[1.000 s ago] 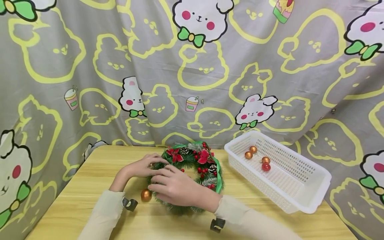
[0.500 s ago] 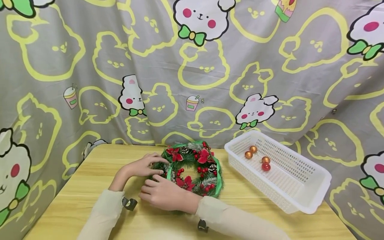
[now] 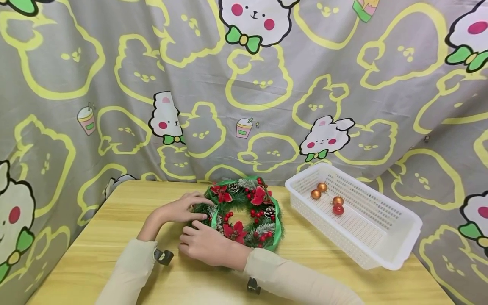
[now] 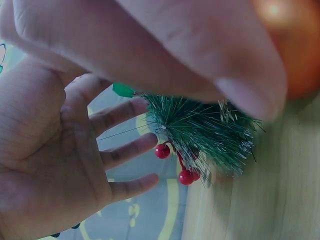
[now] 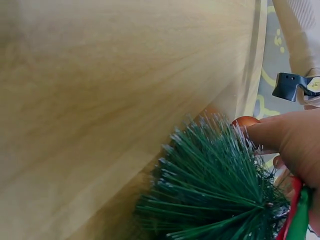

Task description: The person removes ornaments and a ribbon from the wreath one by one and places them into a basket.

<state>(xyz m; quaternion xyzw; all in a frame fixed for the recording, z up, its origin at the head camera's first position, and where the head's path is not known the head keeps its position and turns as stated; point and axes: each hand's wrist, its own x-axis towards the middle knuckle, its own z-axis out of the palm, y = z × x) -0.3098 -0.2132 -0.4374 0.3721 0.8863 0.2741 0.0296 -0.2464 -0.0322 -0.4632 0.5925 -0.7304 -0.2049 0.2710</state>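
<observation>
A Christmas wreath (image 3: 234,231) lies on the table, with red poinsettias, berries, pine cones and a green ribbon. My left hand (image 3: 182,209) is at its left side, fingers spread and fairly straight; in the left wrist view they reach to the green needles (image 4: 200,130). Over the wreath's near-left edge, my right hand (image 3: 207,245) has its fingers curled. An orange bauble (image 5: 246,121) shows by the right thumb, pinched there and mostly hidden by the hand. In the left wrist view the orange bauble (image 4: 295,45) appears large beyond a thumb.
A white perforated basket (image 3: 396,250) stands at the right of the wooden table (image 3: 305,279). Inside it are several orange baubles (image 3: 315,194) and a red bauble (image 3: 338,209). A patterned curtain (image 3: 213,127) hangs behind the table.
My right hand has moved left and down from over the wreath, its fingers closing on the orange bauble that lay on the table. My left hand has stayed almost in place.
</observation>
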